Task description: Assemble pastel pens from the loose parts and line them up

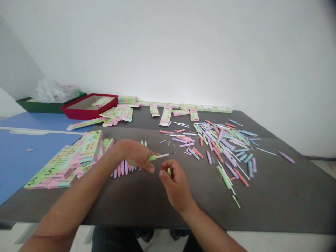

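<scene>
My left hand (135,154) is closed on a light green pen piece (152,158), from which a thin white refill (163,155) with a dark tip sticks out to the right. Just right of it and lower, my right hand (176,183) pinches another light green pen piece (169,172), mostly hidden by the fingers. The two pieces are apart. Beneath my left hand lies a row of pastel pens (122,168) in pink, purple and blue, partly covered by the hand.
Many loose pastel pen parts and white refills (243,167) are scattered on the dark table (199,210) to the right. Printed boxes (88,148) are stacked at the left, with more along the wall. A red tray (81,111) and a green tray (39,107) stand at the back left.
</scene>
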Demonstrator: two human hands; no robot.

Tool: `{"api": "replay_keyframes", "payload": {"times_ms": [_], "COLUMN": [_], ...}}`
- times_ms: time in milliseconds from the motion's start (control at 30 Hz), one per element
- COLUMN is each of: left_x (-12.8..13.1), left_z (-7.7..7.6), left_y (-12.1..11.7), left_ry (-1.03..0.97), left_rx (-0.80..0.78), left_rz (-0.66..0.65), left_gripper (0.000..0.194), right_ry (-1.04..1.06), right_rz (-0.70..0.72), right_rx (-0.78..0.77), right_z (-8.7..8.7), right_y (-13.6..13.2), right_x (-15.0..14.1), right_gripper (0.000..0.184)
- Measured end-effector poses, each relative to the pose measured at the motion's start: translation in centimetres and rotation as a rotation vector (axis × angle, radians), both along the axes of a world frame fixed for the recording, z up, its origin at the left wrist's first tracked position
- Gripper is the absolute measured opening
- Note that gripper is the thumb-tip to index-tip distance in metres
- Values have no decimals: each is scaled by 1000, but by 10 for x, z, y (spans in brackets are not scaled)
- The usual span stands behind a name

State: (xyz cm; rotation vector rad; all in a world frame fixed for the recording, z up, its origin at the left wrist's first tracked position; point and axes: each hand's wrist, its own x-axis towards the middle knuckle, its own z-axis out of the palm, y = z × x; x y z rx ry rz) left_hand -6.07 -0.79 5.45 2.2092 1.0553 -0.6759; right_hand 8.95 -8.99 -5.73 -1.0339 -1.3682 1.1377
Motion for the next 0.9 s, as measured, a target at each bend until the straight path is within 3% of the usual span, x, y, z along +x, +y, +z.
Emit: {"api": "replay_keyframes", "payload": {"times_ms": [167,300,367,467,633,900], "left_x": [-5,-4,-2,1,4,4], "left_z": [2,2,2,1,0,-5], "left_y": [5,6,6,5,6,9], "left_ry": [49,78,106,113,120,155], "left_rx": [64,64,66,68,62,15], "left_rz": [8,17,33,33,37,67], "left_gripper": [41,45,50,54,53,55], "right_ry": [-338,-703,-962,-1370,-1456,-1522], "right_rz": [187,274,179,-101,-218,-299], "right_rx": [50,119,114,-14,-95,-180], "right_z": [8,21,24,23,7,-14], "right_y": [-3,31,63,113,153,172], "right_x": [15,47,72,112,157,170], "right_gripper": [5,11,16,25,27,29]}}
